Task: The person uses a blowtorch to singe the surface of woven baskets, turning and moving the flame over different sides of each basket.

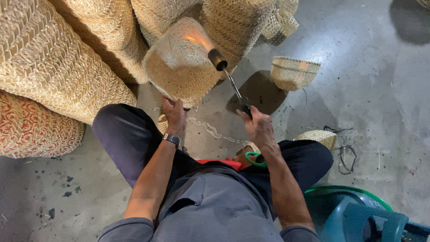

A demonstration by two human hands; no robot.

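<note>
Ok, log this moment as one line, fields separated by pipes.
left hand: grips woven basket by rim | right hand: holds gas torch | flame: on basket surface | spare small basket: on concrete floor

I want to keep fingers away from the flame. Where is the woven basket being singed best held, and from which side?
Probably by its lower rim, from the person's side. The woven basket is tipped with its body pointing away, and the torch flame licks its upper right. The left hand already has its grip on the near bottom edge, the part farthest from the flame.
</note>
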